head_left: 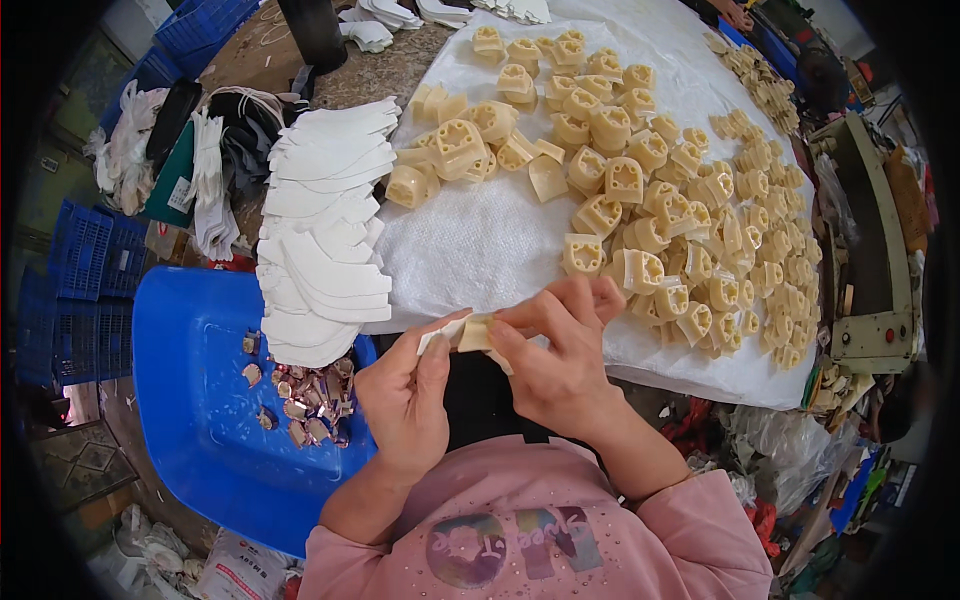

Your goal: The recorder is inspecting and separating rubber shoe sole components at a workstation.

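Pinching a cream plastic part [474,334] between both hands at the sheet's edge [620,362].

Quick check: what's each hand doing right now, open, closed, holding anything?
Left hand: closed, pinching the white strip wrapped at the small cream plastic part.
Right hand: closed, gripping the same cream plastic part from the other side.

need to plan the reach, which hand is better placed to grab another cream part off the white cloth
Right, probably. The right hand sits beside the nearest cream parts, while the left hand is nearer the blue tray.
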Demonstrator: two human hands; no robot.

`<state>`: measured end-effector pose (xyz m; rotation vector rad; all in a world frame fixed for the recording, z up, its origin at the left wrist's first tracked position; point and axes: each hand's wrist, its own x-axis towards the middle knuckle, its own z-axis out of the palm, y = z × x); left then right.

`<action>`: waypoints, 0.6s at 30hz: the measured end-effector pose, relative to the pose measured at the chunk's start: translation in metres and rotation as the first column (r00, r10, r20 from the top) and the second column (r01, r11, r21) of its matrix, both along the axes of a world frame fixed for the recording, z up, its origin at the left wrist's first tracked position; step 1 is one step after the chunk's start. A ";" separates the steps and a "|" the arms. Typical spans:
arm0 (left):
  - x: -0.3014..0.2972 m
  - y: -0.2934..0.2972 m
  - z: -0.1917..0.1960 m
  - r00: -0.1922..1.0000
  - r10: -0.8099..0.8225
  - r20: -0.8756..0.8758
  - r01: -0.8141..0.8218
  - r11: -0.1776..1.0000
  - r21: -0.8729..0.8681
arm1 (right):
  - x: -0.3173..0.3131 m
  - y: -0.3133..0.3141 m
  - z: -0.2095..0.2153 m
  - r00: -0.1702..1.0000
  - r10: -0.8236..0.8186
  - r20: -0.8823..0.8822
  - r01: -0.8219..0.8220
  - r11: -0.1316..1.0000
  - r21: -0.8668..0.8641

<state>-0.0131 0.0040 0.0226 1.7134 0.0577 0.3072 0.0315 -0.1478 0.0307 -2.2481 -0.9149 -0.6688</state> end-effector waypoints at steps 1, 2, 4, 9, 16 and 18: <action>0.001 0.000 -0.003 0.998 -0.022 -0.062 0.020 0.999 -0.024 | 0.002 -0.001 0.002 0.997 -0.002 -0.076 -0.005 0.995 -0.096; 0.003 -0.001 -0.005 0.991 -0.044 -0.124 0.038 0.998 -0.050 | 0.004 -0.001 0.003 0.997 -0.006 -0.075 -0.002 0.995 -0.098; 0.004 -0.001 -0.006 0.985 -0.075 -0.155 0.070 0.997 -0.038 | 0.004 -0.002 0.003 0.996 0.002 -0.092 -0.018 0.984 -0.177; 0.003 -0.010 -0.008 0.985 -0.092 -0.149 0.093 0.996 0.002 | 0.007 -0.002 -0.004 0.994 0.031 -0.106 -0.050 0.982 -0.183; 0.000 -0.012 -0.015 0.996 -0.080 0.027 0.079 0.996 0.041 | 0.013 -0.008 -0.024 0.987 0.043 -0.152 -0.032 0.997 0.077; 0.001 -0.010 -0.019 0.999 -0.052 0.000 0.052 0.990 -0.133 | 0.012 -0.007 -0.023 0.983 0.068 -0.169 -0.047 0.992 0.120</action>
